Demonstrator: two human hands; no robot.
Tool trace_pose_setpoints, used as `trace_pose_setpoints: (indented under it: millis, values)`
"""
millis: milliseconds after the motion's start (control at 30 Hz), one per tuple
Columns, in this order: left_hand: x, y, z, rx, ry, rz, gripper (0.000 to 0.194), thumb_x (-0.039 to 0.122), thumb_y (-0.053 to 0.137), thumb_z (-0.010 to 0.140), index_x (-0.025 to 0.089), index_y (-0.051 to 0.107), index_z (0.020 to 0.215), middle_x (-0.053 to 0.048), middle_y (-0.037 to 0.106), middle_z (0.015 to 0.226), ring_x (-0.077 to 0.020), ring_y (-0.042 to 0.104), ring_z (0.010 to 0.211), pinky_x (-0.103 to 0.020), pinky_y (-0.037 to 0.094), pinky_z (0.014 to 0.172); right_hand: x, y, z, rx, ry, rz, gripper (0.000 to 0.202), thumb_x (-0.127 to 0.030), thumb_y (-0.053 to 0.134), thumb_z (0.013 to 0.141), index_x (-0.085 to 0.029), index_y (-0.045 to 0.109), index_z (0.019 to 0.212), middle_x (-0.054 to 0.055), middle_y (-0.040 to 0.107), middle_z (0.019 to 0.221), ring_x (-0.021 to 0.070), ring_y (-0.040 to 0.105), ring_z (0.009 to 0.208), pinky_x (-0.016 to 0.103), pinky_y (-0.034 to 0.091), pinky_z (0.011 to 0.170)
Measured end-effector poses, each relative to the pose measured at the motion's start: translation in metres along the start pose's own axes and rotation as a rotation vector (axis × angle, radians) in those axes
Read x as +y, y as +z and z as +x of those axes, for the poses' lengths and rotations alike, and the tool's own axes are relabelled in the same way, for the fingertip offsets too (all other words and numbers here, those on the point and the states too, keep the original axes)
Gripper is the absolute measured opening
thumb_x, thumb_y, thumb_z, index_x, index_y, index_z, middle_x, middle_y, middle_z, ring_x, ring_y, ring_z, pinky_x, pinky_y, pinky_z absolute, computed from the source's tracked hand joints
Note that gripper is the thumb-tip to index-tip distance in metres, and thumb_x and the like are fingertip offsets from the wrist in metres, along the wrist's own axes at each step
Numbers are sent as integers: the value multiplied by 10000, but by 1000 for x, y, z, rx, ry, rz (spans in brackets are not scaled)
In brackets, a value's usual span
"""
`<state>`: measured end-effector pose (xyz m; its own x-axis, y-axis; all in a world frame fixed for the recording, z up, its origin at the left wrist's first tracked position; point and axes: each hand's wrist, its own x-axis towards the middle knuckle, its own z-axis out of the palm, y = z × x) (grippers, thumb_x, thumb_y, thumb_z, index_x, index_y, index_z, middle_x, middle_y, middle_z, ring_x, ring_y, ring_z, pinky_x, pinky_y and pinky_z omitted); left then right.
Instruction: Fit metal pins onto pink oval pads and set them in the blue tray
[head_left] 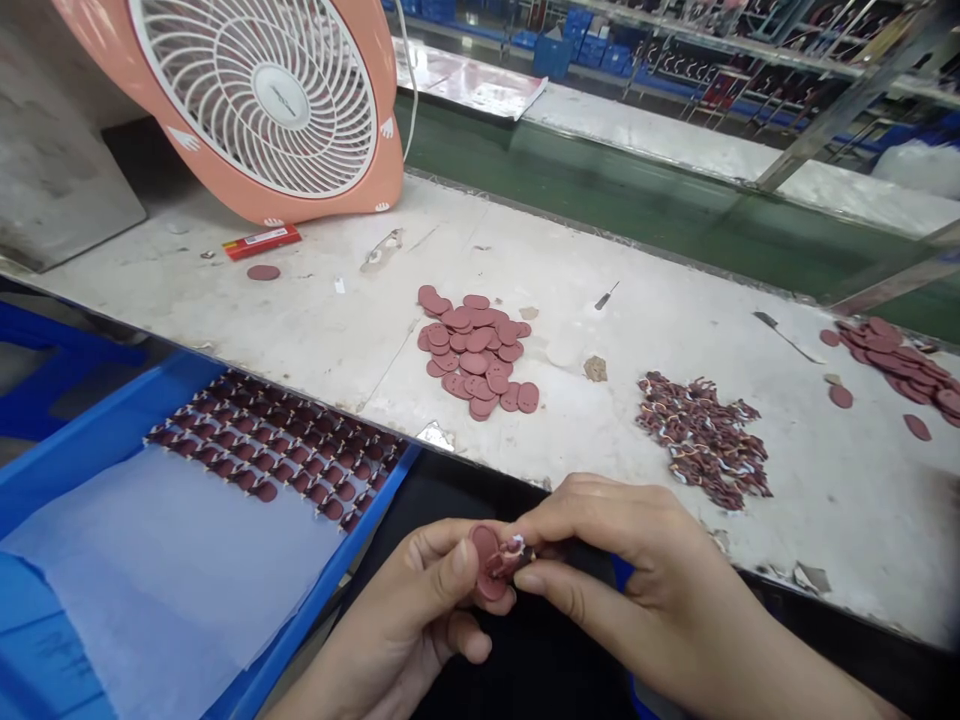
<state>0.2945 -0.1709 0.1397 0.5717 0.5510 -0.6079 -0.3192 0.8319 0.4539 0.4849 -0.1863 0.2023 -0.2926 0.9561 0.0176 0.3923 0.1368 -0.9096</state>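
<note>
Left hand [420,600] and right hand [637,570] both full, easy to fumble

So the left fingers pinch a red disc [484,543], and the right ones grip a little maroon piece [511,558] against it. From my remote seat I can't tell if they're joined. Both sit just off the worktop's [337,345] near edge, over dark clothing [540,660], so a loose pinch could mean a drop; uneven pressure might skew the piece. Blue tray [90,445] is close on the left: a stray elbow could jolt its rows. Roomiest bit I see is the bare stretch between the disc pile [476,350] and maroon tangle [705,440].
</note>
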Motion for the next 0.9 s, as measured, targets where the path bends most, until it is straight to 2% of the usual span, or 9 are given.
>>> trace_pose_setpoints:
  millis: [400,567,900]
  values:
    - [2,5,1,8,-2,7,318,453,842,648,147,780,710,-3,591,614,-66,500,548,-102,466,434,-3,-1,3,-27,-33,-39,205,-51,649,866,-240,693,930,-58,741,841,79,672,767,177,492,764]
    - [2,6,1,15,-14,-12,294,437,853,636,156,783,688,5,585,592,-62,504,538,-96,463,419,-3,-1,4,-55,-54,-124,155,-49,638,865,-194,676,902,-33,742,851,88,666,783,181,487,775]
    - [9,15,-5,50,-33,-66,307,403,886,579,129,788,676,11,596,570,-51,517,529,-92,463,414,-8,2,4,-73,-133,-258,161,-53,611,870,-187,653,949,-19,731,831,108,657,738,206,501,736]
